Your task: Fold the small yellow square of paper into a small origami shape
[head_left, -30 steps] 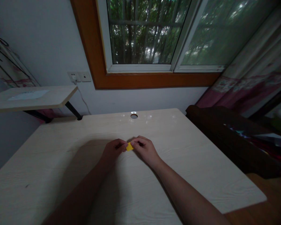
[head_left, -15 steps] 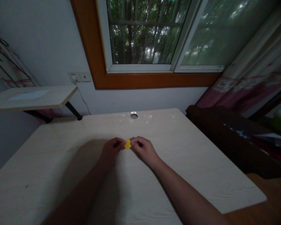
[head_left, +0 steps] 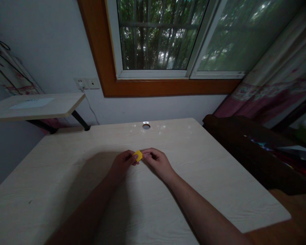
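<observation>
Pinching a yellow piece (head_left: pixel 139 156) between thumb and fingers, the left hand (head_left: pixel 121 162) meets the right hand (head_left: pixel 158 162) above the table (head_left: pixel 206 194). The piece lies between the two hands, tilted, one corner toward the right fingertips. The right thumb and fingers are drawn together at that corner; whether they grip it cannot be told. A shadow (head_left: pixel 84 183) falls left of the left hand. Straight beyond the hands is a round hole (head_left: pixel 146 126); farther off, a window (head_left: pixel 160 41). Beyond the left hand stands a shelf (head_left: pixel 63 103); well right of the right hand hangs a curtain (head_left: pixel 267 85).
</observation>
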Demonstrator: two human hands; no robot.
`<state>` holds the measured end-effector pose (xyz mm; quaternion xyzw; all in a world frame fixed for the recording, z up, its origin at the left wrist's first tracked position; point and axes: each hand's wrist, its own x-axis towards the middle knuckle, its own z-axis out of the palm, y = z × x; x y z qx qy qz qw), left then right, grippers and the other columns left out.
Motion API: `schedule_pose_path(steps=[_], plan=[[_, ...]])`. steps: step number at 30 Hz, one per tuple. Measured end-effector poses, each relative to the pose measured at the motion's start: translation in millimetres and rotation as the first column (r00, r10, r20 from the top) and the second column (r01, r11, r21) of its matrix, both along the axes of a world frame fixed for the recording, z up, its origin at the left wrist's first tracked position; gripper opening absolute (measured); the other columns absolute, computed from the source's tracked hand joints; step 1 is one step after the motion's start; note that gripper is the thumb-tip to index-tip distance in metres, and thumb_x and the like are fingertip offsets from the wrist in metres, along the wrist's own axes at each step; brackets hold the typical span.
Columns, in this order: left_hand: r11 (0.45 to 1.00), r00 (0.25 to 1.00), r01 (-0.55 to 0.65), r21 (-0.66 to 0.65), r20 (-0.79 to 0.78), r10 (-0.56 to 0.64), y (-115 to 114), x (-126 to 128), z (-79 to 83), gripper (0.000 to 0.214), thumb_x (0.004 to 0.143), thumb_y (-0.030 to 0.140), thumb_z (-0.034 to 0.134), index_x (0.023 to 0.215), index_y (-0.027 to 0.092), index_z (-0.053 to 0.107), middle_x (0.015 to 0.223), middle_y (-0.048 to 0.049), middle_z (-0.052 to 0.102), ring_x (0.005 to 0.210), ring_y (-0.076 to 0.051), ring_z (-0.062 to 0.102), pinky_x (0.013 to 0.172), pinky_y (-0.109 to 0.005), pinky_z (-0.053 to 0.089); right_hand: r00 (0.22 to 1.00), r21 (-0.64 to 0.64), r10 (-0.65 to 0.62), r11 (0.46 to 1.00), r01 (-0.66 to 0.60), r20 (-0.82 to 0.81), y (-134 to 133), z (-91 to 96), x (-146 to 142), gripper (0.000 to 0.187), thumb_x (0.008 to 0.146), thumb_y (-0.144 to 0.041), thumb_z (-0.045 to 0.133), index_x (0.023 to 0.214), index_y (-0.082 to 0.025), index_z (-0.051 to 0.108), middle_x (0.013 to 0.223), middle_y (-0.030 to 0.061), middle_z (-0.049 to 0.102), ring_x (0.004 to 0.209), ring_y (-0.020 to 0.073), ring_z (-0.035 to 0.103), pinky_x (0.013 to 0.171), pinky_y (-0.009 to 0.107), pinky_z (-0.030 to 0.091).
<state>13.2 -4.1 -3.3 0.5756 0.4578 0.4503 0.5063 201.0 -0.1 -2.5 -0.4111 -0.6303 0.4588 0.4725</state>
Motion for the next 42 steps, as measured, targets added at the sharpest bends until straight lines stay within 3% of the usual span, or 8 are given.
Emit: schedule_pose_path(steps=[4, 11, 24, 31, 42], plan=[[0.999, 0.998, -0.029, -0.03, 0.056, 0.031, -1, -1, 5.7, 0.027, 0.081, 0.041, 0.063, 0.078, 0.015, 0.067, 0.067, -0.0025, 0.067, 0.064, -0.014, 0.06, 0.065, -0.025, 0.048, 0.997, -0.057, 0.021, 0.998, -0.025, -0.078, 0, 0.6, 0, 0.026, 0.082, -0.037, 0.066, 0.099, -0.018, 0.071, 0.077, 0.0027, 0.066, 0.066, 0.013, 0.055, 0.062, 0.025, 0.044], [0.999, 0.998, -0.031, -0.024, 0.054, 0.032, -2, 0, 7.1, 0.028, 0.081, 0.042, 0.063, 0.077, 0.015, 0.066, 0.066, -0.0023, 0.066, 0.064, -0.014, 0.058, 0.065, -0.025, 0.048, 0.997, -0.042, 0.0, 0.999, -0.004, -0.08, -1, 1.6, -1, 0.024, 0.081, -0.036, 0.067, 0.098, -0.019, 0.071, 0.074, 0.0014, 0.062, 0.064, 0.0123, 0.052, 0.06, 0.024, 0.043], [1.0, 0.999, 0.017, -0.019, 0.037, -0.016, -1, 1, 3.5, 0.029, 0.081, 0.043, 0.063, 0.078, 0.015, 0.067, 0.066, -0.0021, 0.065, 0.064, -0.014, 0.058, 0.064, -0.024, 0.046, 1.0, 0.078, -0.002, 0.997, 0.002, -0.004, 0, -3.1, 0, 0.021, 0.081, -0.032, 0.068, 0.099, -0.021, 0.07, 0.089, 0.004, 0.066, 0.066, 0.0123, 0.052, 0.062, 0.025, 0.044], [0.999, 1.0, 0.003, -0.033, 0.016, -0.002, -1, 1, 4.7, 0.024, 0.081, 0.039, 0.065, 0.077, 0.015, 0.067, 0.064, -0.0004, 0.064, 0.062, -0.013, 0.059, 0.063, -0.024, 0.047, 0.994, 0.208, 0.097, 0.972, -0.106, 0.053, 1, 3.7, 2, 0.01, 0.084, -0.025, 0.065, 0.09, -0.024, 0.073, 0.092, 0.0049, 0.065, 0.079, 0.0161, 0.059, 0.068, 0.028, 0.046], [0.993, 0.987, -0.056, 0.108, 0.159, 0.038, 3, 2, -6.4, 0.034, 0.079, 0.029, 0.068, 0.11, 0.019, 0.058, 0.072, 0.0035, 0.059, 0.065, -0.011, 0.061, 0.067, -0.026, 0.051, 0.997, 0.209, 0.003, 0.978, -0.019, 0.078, 0, 4.5, 2, 0.01, 0.084, -0.028, 0.066, 0.088, -0.023, 0.073, 0.086, 0.0046, 0.065, 0.077, 0.0163, 0.059, 0.066, 0.028, 0.044]])
